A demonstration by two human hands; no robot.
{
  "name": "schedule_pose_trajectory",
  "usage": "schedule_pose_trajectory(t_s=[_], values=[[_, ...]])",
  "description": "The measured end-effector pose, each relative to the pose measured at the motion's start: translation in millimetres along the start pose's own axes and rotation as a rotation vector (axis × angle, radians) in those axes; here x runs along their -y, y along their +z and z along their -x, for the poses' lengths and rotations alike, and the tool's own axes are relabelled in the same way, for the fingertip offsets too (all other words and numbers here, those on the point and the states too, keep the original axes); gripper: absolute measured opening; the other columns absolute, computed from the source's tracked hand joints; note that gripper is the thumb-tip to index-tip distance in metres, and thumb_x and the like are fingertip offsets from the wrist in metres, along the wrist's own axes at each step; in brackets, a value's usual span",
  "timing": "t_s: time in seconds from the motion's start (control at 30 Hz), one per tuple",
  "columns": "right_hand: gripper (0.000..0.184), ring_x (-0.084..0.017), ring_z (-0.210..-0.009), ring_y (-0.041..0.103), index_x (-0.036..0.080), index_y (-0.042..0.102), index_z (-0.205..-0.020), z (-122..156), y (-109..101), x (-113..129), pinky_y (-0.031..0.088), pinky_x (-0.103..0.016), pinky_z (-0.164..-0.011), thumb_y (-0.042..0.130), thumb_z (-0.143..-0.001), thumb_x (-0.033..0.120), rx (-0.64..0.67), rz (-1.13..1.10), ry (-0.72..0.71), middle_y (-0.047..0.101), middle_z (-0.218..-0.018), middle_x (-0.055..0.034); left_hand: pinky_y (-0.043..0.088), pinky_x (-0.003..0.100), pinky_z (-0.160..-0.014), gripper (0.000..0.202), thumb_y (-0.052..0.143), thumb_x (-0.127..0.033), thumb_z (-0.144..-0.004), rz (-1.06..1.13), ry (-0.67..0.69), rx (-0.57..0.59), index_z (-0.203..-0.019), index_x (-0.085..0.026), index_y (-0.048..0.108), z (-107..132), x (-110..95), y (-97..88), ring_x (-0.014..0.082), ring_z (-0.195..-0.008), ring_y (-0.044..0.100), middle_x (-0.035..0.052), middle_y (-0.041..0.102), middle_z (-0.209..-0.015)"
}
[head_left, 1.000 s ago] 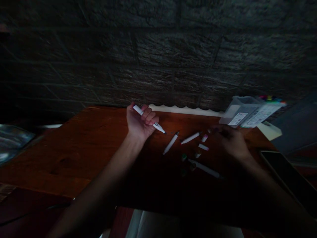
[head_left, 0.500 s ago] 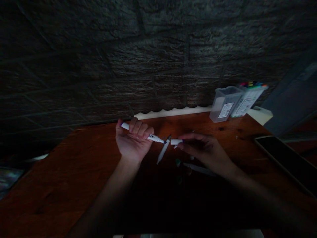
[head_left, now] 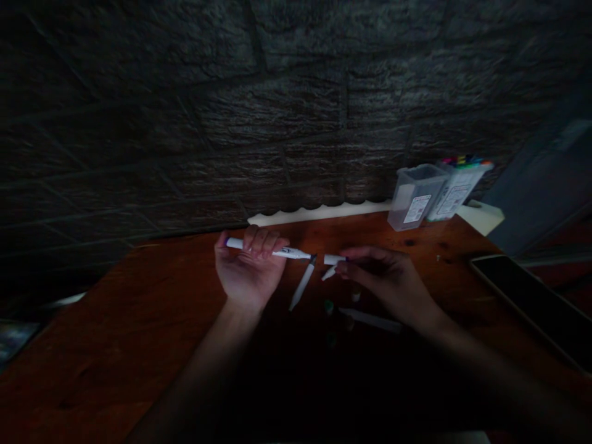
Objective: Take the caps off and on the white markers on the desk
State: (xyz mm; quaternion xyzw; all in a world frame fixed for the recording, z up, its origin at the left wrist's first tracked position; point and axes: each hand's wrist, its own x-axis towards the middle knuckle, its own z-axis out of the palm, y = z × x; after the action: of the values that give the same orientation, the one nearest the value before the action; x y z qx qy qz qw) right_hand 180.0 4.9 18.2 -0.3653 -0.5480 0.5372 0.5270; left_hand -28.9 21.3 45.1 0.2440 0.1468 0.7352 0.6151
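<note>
My left hand (head_left: 252, 265) is closed around a white marker (head_left: 289, 252) with a purple end, its uncapped tip pointing right. Between thumb and fingers, my right hand (head_left: 386, 274) pinches a white marker cap (head_left: 333, 260), a short distance from that tip. Below the tip lies an uncapped marker (head_left: 303, 287) on the table. Another white marker piece (head_left: 328, 272) shows just under the cap, partly behind my right fingers. Nearer me lie one more marker (head_left: 372, 319) and a small green-ended cap (head_left: 328, 306), both dim in shadow.
On the wooden table (head_left: 161, 320), a clear plastic box (head_left: 409, 200) stands at the back right beside a box of colored markers (head_left: 456, 191). A dark phone (head_left: 527, 302) lies at the right. The stone wall (head_left: 277, 123) rises behind a pale wavy strip (head_left: 319, 213).
The held marker has swung to a more level angle. My right hand and the cap sit slightly farther from its tip. The view has shifted a little.
</note>
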Motion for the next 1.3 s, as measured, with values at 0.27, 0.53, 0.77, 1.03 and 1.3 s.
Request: schedule_pose_trajectory(t_s=[0.27, 0.53, 0.77, 1.03, 1.3], values=[[0.019, -0.014, -0.075, 0.071, 0.024, 0.074, -0.087, -0.8, 5.7, -3.5, 0.059, -0.031, -0.074, 0.08, -0.069, 0.026, 0.04, -0.092, 0.053, 0.075, -0.081, 0.0001, 0.051, 0.029, -0.069, 0.05, 0.031, -0.051, -0.094, -0.127, -0.128, 0.069, -0.058, -0.019, 0.045, 3.8, 12.8, 6.9, 0.013, -0.06, 0.052, -0.0005, 0.046, -0.056], [0.023, -0.01, -0.071, 0.065, 0.026, 0.073, -0.091, -13.8, -20.9, 4.3, 0.054, -0.024, -0.072, 0.08, -0.069, 0.028, -0.13, -0.309, -0.008, 0.072, -0.079, 0.0034, 0.031, 0.022, -0.043, 0.05, 0.043, -0.054, -0.091, -0.899, -0.246, 0.351, -0.062, -0.016, 0.057, 0.7, 18.0, -8.3, 0.009, -0.041, 0.035, -0.0039, 0.04, -0.045], [0.015, -0.013, -0.08, 0.061, 0.025, 0.069, -0.092, -17.1, -17.7, 1.9, 0.05, -0.027, -0.078, 0.07, -0.079, 0.033, -0.101, -0.354, -0.042, 0.068, -0.088, 0.001, 0.037, 0.022, -0.051, 0.028, 0.05, -0.039, -0.09, -1.309, -0.132, 0.472, -0.08, -0.019, 0.066, 7.4, 24.8, -8.7, 0.0119, -0.052, 0.048, -0.0025, 0.052, -0.057], [0.043, -0.012, -0.049, 0.037, 0.023, 0.048, -0.064, -21.5, -41.4, 28.4, 0.041, -0.028, -0.052, 0.05, -0.08, 0.063, -0.122, -0.518, 0.011, 0.038, -0.055, 0.0041, 0.049, 0.035, -0.086, 0.038, 0.042, -0.047, -0.092, -1.62, 0.134, 0.285, -0.102, -0.022, 0.069, -12.2, 16.9, -35.0, 0.0247, -0.09, 0.065, 0.007, 0.073, -0.101], [0.061, -0.009, -0.037, 0.008, 0.024, 0.021, -0.047, -18.8, -65.9, 27.4, 0.017, -0.025, -0.035, 0.037, -0.076, 0.076, -0.035, -0.532, 0.06, 0.012, -0.041, 0.0088, 0.048, 0.033, -0.088, 0.035, 0.046, -0.046, -0.09, -1.727, 0.168, 0.349, -0.101, -0.024, 0.071, -11.3, 20.2, -38.3, 0.0269, -0.096, 0.068, 0.0069, 0.074, -0.105]])
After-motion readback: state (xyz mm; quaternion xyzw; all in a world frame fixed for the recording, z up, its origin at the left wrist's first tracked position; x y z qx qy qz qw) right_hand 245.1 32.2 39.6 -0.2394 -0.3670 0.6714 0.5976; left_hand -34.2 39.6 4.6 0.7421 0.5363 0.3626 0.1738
